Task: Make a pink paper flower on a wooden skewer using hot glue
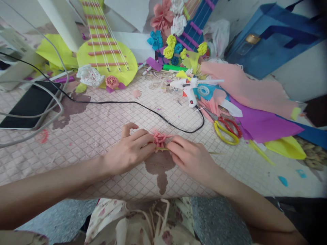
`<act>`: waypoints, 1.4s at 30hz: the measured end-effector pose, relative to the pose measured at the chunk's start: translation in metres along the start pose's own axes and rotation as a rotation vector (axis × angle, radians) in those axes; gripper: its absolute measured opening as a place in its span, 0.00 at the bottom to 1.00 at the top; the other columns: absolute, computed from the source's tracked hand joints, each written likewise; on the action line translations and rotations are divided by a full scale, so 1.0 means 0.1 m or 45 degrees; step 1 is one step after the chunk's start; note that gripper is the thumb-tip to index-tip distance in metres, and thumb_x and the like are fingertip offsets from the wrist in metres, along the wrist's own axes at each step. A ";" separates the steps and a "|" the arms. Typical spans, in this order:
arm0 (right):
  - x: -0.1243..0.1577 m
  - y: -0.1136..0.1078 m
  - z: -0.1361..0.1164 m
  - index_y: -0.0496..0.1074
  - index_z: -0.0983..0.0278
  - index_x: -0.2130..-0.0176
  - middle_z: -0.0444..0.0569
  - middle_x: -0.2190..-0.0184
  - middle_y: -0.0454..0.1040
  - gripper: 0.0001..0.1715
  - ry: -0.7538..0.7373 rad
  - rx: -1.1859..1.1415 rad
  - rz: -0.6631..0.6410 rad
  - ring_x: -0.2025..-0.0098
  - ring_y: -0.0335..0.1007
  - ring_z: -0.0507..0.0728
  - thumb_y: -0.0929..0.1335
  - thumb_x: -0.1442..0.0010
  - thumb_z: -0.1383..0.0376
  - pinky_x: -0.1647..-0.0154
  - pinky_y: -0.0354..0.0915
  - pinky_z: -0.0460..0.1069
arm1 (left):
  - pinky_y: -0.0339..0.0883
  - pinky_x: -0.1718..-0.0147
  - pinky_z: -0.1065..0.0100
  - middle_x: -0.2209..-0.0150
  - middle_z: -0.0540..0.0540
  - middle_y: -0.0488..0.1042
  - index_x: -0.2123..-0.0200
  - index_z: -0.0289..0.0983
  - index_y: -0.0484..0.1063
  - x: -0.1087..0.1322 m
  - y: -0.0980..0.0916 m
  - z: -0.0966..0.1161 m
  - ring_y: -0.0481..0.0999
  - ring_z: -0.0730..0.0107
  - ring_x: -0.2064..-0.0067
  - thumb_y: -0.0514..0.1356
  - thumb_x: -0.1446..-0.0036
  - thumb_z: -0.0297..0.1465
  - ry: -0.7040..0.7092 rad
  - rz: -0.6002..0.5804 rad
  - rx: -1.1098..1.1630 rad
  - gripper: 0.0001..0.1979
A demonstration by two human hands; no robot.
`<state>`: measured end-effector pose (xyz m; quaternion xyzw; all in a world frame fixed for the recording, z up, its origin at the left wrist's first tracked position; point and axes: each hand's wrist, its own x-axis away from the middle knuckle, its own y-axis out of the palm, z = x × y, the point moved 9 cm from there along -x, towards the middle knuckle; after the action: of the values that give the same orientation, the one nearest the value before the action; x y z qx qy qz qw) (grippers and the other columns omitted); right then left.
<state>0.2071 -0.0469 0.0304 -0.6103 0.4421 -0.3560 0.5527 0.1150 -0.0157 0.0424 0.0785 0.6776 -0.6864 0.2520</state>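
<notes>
A small pink paper flower (160,138) sits between my two hands over the quilted pink surface (102,129). My left hand (130,149) pinches its left side, with the index finger raised. My right hand (190,156) closes on its right side and on a thin yellowish stick (214,153) that runs under the flower and pokes out to the right.
A white glue gun (189,89) lies behind, its black cord (143,106) curving across the surface. Yellow and red scissors (226,129), pink, purple and yellow paper sheets (258,112), several paper flowers (173,44), a yellow paper guitar (107,54) and a dark tablet (30,105) surround.
</notes>
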 end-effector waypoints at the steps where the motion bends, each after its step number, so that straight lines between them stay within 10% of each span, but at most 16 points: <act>1: 0.00 0.01 0.00 0.68 0.64 0.62 0.46 0.64 0.70 0.08 0.003 -0.008 -0.014 0.67 0.67 0.50 0.62 0.40 0.72 0.74 0.55 0.46 | 0.53 0.57 0.57 0.68 0.50 0.73 0.67 0.36 0.69 0.00 0.00 0.00 0.70 0.70 0.64 0.54 0.37 0.27 0.001 -0.001 0.003 0.06; 42: -0.02 0.12 0.00 0.65 0.64 0.59 0.47 0.61 0.71 0.07 0.029 -0.068 0.002 0.64 0.69 0.53 0.63 0.37 0.64 0.74 0.59 0.47 | 0.53 0.57 0.57 0.68 0.51 0.72 0.66 0.35 0.68 0.01 0.08 0.04 0.69 0.69 0.63 0.53 0.36 0.26 0.026 -0.055 -0.053 0.07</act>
<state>0.2046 -0.0447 0.0192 -0.6203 0.4583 -0.3506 0.5313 0.1187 -0.0192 0.0348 0.0653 0.6959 -0.6766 0.2319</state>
